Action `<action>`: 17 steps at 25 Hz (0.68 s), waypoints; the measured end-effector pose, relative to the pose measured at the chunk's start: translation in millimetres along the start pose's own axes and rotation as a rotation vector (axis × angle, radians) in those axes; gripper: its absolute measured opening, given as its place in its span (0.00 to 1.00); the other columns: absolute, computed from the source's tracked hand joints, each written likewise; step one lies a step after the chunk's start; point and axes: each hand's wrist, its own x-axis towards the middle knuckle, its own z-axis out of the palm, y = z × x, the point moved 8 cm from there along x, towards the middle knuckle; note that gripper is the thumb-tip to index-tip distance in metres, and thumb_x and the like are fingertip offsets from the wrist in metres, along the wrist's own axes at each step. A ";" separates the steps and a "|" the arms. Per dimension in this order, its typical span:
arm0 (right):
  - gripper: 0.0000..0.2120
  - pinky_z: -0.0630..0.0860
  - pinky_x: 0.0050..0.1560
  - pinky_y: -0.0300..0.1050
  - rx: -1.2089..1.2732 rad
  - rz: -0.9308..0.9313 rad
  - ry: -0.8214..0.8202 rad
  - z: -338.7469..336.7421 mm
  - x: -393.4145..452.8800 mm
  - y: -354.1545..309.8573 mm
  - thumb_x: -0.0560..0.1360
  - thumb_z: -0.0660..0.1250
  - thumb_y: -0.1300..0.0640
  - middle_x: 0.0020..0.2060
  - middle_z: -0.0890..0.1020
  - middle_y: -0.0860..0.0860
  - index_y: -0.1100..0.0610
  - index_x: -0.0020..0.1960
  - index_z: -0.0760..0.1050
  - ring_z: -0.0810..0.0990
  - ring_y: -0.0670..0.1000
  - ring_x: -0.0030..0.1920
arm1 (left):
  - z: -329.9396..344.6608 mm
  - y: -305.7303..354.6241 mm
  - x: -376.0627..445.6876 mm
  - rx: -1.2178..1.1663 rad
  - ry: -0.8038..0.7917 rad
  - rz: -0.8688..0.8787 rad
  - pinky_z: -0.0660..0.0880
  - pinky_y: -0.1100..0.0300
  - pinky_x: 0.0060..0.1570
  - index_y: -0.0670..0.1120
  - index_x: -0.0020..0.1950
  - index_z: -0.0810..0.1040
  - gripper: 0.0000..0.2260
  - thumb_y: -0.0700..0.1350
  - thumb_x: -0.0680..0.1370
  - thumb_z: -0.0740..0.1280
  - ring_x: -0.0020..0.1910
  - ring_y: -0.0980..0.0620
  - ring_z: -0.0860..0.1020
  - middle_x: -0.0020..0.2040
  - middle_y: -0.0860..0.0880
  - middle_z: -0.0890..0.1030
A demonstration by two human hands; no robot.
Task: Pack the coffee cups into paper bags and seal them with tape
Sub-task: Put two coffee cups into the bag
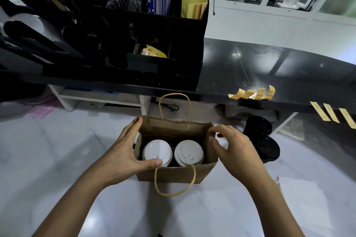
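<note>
A brown paper bag [173,174] with twisted handles stands open on the white counter. Inside it sit two coffee cups side by side, the left cup [157,151] and the right cup [189,152], both with white lids. My left hand [125,152] grips the bag's left side, fingers on the far corner and thumb over the near rim by the left lid. My right hand [235,150] pinches the bag's right top edge. Yellow tape strips [254,93] hang curled from the black shelf's edge, and more tape strips [333,114] hang further right.
Two black-lidded cups [264,138] stand right of the bag. A white paper sheet [302,198] lies at the near right. A black organizer [119,44] with sleeves, bags and straws rises behind the bag on a glossy black shelf [269,67].
</note>
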 end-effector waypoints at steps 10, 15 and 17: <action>0.15 0.78 0.53 0.44 0.070 0.035 -0.038 6.5 -8.0 2.4 0.80 0.65 0.44 0.58 0.79 0.39 0.41 0.66 0.74 0.78 0.40 0.56 | 1.1 1.6 -0.7 0.011 0.005 -0.004 0.69 0.53 0.70 0.64 0.80 0.42 0.56 0.68 0.63 0.76 0.77 0.52 0.59 0.79 0.67 0.43; 0.22 0.77 0.55 0.42 0.088 0.025 -0.094 11.2 -14.6 -2.9 0.81 0.64 0.44 0.63 0.75 0.38 0.39 0.74 0.67 0.78 0.39 0.58 | 2.1 -0.1 -2.7 0.019 0.036 -0.014 0.69 0.51 0.69 0.64 0.80 0.43 0.53 0.68 0.65 0.74 0.77 0.52 0.60 0.79 0.66 0.44; 0.23 0.78 0.55 0.42 0.110 0.017 -0.089 11.2 -16.6 -2.7 0.81 0.64 0.46 0.64 0.76 0.39 0.39 0.75 0.66 0.78 0.38 0.58 | 2.9 0.7 -4.1 0.016 0.062 -0.015 0.68 0.53 0.70 0.64 0.80 0.43 0.50 0.67 0.68 0.72 0.77 0.52 0.60 0.79 0.67 0.45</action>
